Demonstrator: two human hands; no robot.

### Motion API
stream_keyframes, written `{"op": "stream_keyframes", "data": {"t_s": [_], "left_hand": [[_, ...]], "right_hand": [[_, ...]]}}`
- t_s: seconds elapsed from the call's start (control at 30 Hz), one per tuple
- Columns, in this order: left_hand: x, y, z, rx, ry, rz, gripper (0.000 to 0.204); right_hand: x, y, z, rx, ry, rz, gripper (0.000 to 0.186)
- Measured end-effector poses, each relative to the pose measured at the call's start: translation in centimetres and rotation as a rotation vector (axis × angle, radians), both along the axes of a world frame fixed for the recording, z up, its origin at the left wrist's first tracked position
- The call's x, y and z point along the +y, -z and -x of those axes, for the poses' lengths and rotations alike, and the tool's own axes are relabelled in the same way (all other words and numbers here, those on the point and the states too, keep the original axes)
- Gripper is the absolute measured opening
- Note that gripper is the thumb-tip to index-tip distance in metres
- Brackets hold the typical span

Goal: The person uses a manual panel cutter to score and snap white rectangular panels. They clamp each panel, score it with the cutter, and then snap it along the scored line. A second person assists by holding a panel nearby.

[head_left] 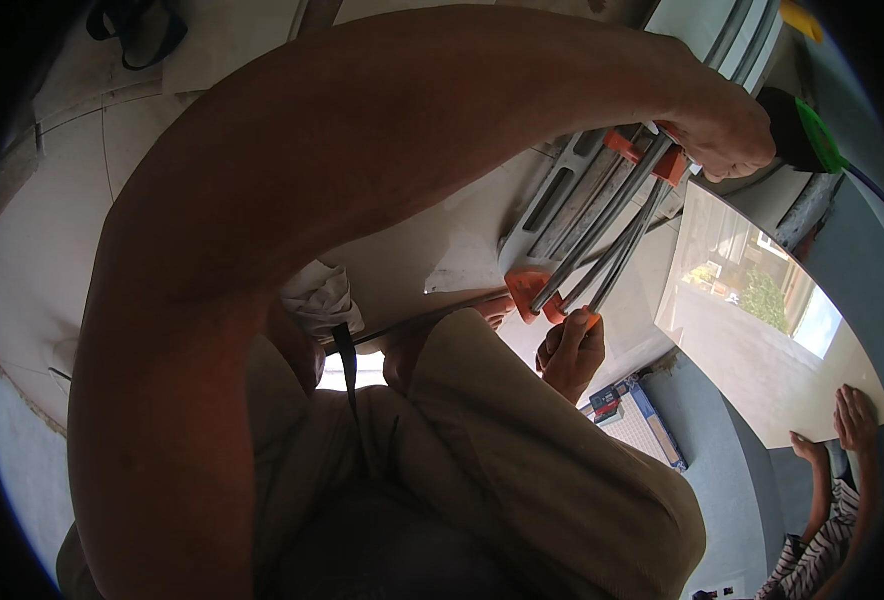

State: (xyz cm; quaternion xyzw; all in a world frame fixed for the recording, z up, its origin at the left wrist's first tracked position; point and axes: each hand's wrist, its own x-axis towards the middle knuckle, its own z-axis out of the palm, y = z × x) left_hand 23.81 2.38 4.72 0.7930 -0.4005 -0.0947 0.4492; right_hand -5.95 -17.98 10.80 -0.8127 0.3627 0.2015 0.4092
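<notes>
A manual tile cutter (602,238) with paired steel rails and orange end pieces stands at the right of my legs. My left arm arches across the upper picture, and my left hand (720,125) is closed at the cutter's orange carriage (670,165), its fingertips partly hidden. Below the near end of the rails, my right hand (574,352) wraps round the orange-tipped end of a thin metal handle (617,255). That handle runs up beside the rails toward the carriage.
At right, another person's hands (852,415) hold a large glossy pale tile (752,320) that reflects a window. A blue-edged box (657,420) lies beyond my right knee. Dark straps (147,40) lie at the upper left. A black-and-green object (807,132) is near my left hand.
</notes>
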Motion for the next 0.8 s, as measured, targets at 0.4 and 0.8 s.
{"op": "stream_keyframes", "data": {"t_s": [0.4,0.8], "left_hand": [[-0.44,-0.18,-0.42,-0.040,-0.001,-0.010,0.017],[-0.76,-0.06,-0.37,-0.070,0.009,-0.023,0.016]], "right_hand": [[0.37,-0.17,0.25,-0.036,-0.135,0.110,0.041],[0.29,-0.01,0.27,-0.063,-0.126,0.106,0.041]]}}
